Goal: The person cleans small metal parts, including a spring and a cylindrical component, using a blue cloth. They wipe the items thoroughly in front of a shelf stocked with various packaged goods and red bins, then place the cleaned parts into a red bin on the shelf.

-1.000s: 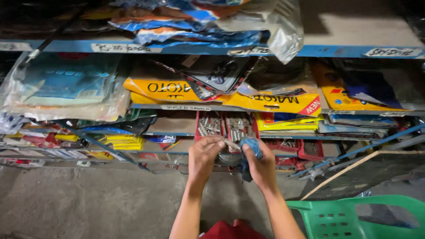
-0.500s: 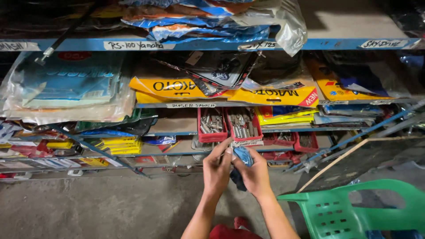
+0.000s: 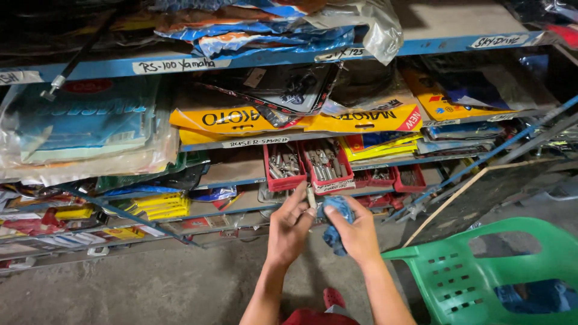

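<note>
Both hands meet in front of the blue metal shelf (image 3: 421, 46). The left hand (image 3: 288, 232) pinches a small silvery metal part (image 3: 311, 197) between thumb and fingertips, its grip closed lightly on it. The right hand (image 3: 356, 232) has its grip wrapped tight around a crumpled blue cloth (image 3: 335, 210), which touches the part. Just above them, two red trays (image 3: 283, 182) of metal pieces sit on the shelf. A green plastic chair (image 3: 481, 271) stands to the right.

Spare-parts shop or storeroom, blue metal shelves (image 3: 253, 60) with hand-labelled edges, crammed with bagged parts in yellow packets (image 3: 241, 120) — red bins of small metal pieces (image 3: 304, 165), bare concrete floor (image 3: 132, 289), green plastic chair (image 3: 487, 271).
</note>
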